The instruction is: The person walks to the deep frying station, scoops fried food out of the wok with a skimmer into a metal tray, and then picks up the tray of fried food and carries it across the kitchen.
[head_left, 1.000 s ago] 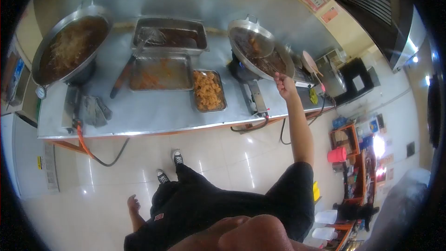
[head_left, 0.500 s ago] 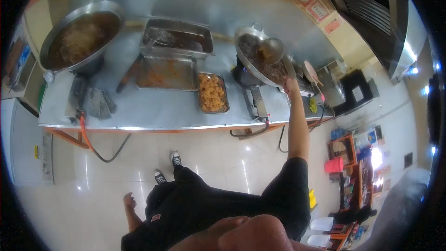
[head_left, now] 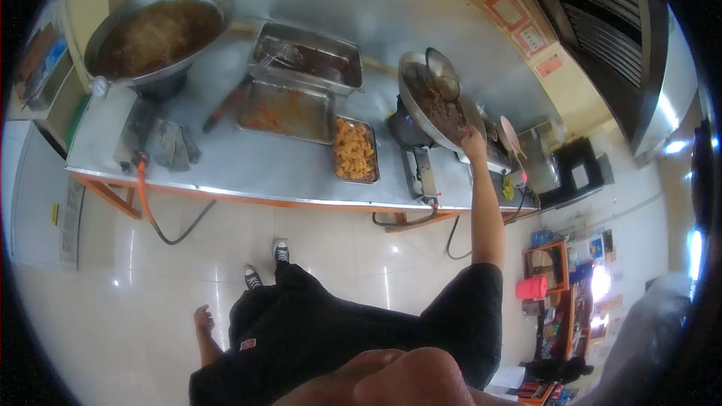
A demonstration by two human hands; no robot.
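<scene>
At the right of the counter, my right hand (head_left: 472, 143) is closed near the front rim of a wok (head_left: 430, 114) holding dark brown food. It appears to grip the handle of a large round ladle (head_left: 444, 75), whose head is tilted up over the wok's back side. The handle itself is hard to make out. My left hand (head_left: 203, 319) hangs low beside my body above the floor, holding nothing, its fingers loosely bent and apart. Left of the wok, a small metal tray (head_left: 356, 150) is filled with golden fried pieces.
A larger wok (head_left: 162, 39) of bubbling brown liquid sits at the left, with a thermometer (head_left: 99, 86) on its rim. Between the woks lie a shallow tray (head_left: 289, 114), a deeper pan (head_left: 346, 54) with a wire skimmer (head_left: 284, 56), and grey cloths (head_left: 173, 146). Hoses (head_left: 150, 207) hang below the counter.
The ladle head has tipped more upright and moved toward the wok's back edge. My right hand stays by the front rim. The whole view has shifted slightly.
</scene>
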